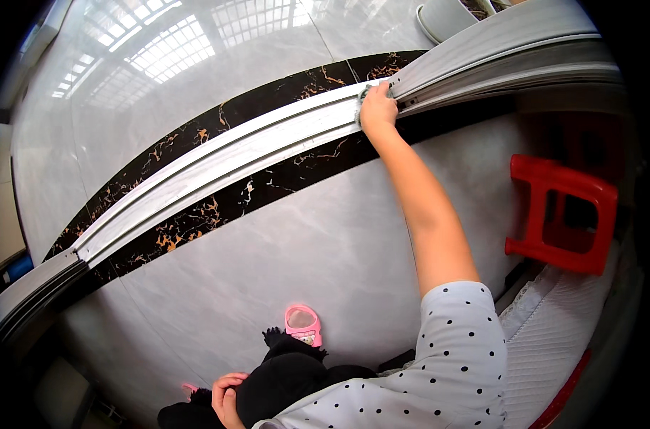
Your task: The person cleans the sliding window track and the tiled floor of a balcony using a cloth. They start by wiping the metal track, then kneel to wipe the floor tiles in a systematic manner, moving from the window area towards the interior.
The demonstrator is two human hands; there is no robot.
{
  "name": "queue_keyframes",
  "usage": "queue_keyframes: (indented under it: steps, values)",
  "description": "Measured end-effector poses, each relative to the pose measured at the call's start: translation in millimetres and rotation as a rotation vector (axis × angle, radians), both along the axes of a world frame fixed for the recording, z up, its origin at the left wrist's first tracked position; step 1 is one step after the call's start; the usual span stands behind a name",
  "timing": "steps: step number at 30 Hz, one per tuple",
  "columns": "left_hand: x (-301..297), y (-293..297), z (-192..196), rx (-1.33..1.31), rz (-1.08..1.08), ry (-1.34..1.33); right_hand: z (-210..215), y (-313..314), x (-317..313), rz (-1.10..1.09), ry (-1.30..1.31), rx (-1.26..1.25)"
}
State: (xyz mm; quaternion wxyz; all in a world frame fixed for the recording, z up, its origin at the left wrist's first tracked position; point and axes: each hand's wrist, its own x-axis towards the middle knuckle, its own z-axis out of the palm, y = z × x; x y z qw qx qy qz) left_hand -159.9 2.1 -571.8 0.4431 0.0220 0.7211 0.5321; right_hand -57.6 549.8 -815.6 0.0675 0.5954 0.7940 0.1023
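My right hand [380, 111] reaches far out and presses a grey, crumpled cloth or scrubbing pad [361, 101] onto the white sliding-door track [225, 163]. Its fingers are closed round the pad at the track's right end, beside the white door frame [482, 36]. Most of the pad is hidden under the hand, so I cannot tell its exact kind. Low in the view, my left hand [228, 400] lies on my knee in black trousers [285, 382]. Nothing shows in it, and its fingers rest loosely over the cloth of the trousers.
Black marble strips with orange veins [196, 214] border the track on both sides. A red plastic stool [602, 222] stands at the right, above a white quilted cover [553, 314]. A pink slipper [303, 336] is on my foot. A white pot [446, 20] stands at the far right.
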Motion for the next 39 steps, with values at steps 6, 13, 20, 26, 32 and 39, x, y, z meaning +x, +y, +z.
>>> queue_keyframes:
  steps: [6, 13, 20, 26, 32, 39]
  values:
    - [-4, 8, 2, -0.04, -0.039, 0.007, -11, 9, 15, -0.04, 0.016, -0.001]
    - [3, 19, 9, -0.056, 0.031, -0.004, -6, -85, -66, 0.33, -0.199, -0.032]
    - [13, 28, 18, -0.049, -0.043, 0.035, -18, -185, -149, 0.617, 0.334, -0.074]
    - [13, 30, 22, -0.028, -0.009, 0.007, -8, -101, -62, 0.54, 0.538, -0.112]
    - [-2, 17, 31, -0.089, -0.029, -0.018, -1, -44, -16, 0.14, 0.294, -0.013]
    - [-66, 16, 65, -0.254, -0.576, 0.383, -13, -209, -156, 0.576, 0.531, -0.151]
